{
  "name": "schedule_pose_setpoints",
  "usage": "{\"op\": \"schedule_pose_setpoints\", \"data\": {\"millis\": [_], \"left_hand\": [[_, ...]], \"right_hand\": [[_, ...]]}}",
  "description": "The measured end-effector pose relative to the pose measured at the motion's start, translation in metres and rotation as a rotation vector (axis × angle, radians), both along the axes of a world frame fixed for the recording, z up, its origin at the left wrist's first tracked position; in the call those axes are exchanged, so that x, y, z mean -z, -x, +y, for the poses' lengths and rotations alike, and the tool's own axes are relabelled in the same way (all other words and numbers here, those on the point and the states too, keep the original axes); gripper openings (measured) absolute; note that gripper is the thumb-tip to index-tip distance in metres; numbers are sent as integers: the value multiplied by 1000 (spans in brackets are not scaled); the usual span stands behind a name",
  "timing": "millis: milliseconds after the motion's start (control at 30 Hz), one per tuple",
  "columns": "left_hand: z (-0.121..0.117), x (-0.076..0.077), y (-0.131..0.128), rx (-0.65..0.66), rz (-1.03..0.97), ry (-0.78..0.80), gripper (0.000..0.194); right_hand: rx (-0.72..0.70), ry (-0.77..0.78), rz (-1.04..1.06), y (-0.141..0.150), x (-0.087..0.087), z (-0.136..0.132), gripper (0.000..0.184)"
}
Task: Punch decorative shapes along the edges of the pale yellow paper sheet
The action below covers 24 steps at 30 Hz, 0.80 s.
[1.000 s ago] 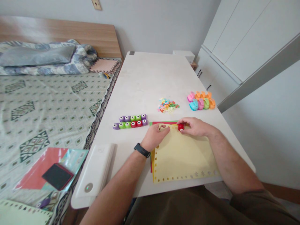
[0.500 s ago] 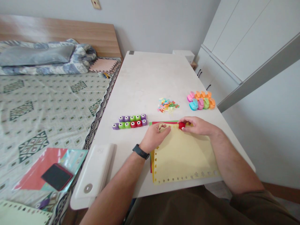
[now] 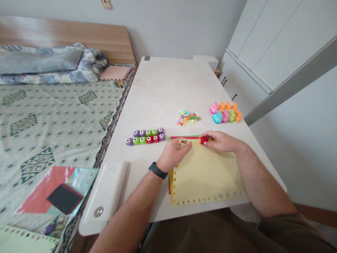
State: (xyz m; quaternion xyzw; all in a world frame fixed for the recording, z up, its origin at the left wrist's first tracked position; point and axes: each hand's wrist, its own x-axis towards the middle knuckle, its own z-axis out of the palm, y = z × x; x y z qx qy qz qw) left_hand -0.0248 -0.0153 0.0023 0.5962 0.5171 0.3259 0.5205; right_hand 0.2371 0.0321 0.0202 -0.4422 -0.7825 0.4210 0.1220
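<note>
Lying across the far left, a patterned bedspread (image 3: 52,119), carrying a clear plastic sleeve (image 3: 79,182) over salmon-red paper (image 3: 39,193), with a black tablet in a red case (image 3: 64,199) sitting on top and a pale punched sheet (image 3: 23,242) poking in at the bottom corner. Standing at the near edge of the white table (image 3: 163,84), a white rectangular case (image 3: 105,193), lying well clear of the work. Lining up farther along, a tidy double row of purple, green and red craft punches (image 3: 146,136), apparently grouped for easy reach. Resting on the top edge of the yellow cardstock sheet (image 3: 207,175), the left hand (image 3: 175,154), fingers loosely curled, seemingly pressing the sheet flat rather than clearly gripping it, a black wristband (image 3: 158,170) circling the wrist. Showing beneath that sheet, red and green sheets (image 3: 184,138). Pinching narrowly, the right hand (image 3: 223,141) holding a small red craft punch (image 3: 204,140) at the sheet's top edge, just beside the left hand, likely lining it up along the border. Running along the bottom edge, a band of punched shapes. Sitting farther out, a small heap of tiny paper cut-outs (image 3: 188,117) and, toward the right, a cluster of pink, orange, blue and green craft punches (image 3: 225,113), both kept out of the working area.
</note>
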Motion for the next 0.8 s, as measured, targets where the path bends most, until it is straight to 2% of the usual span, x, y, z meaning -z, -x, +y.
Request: {"op": "schedule_pose_setpoints", "data": {"millis": [567,800], "left_hand": [[1,0,-1,-10,16,-34,35],[0,-6,-1,-52,-68,19,34]], "right_hand": [[2,14,-3,3,0,0,41],[7,43,24,3,2,0,35]]}}
